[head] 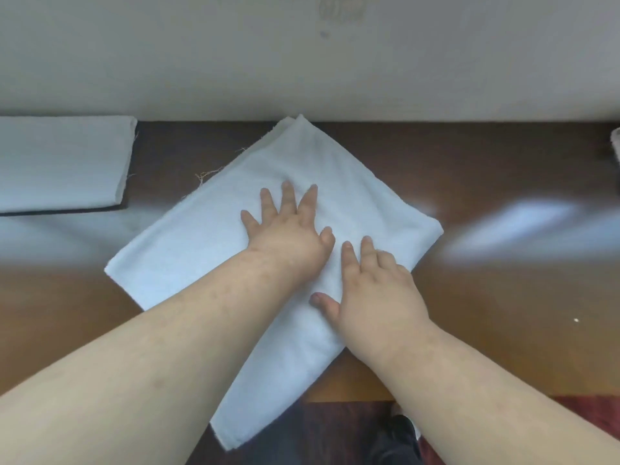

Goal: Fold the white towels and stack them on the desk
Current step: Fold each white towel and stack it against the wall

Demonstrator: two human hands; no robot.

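A white towel (214, 236) lies folded on the brown desk (503, 290), turned like a diamond, with one corner hanging over the desk's near edge. My left hand (288, 226) presses flat on the towel's middle, fingers spread and straight. My right hand (375, 286) lies flat on the towel just to the right and nearer to me, fingers straight. A second folded white towel (60, 162) sits at the desk's far left on a dark mat.
A pale wall (302, 62) runs along the desk's far edge. A bit of white cloth (615, 142) shows at the far right edge. Below the desk's near edge I see a red floor covering (590, 417) and a dark shoe (402, 427).
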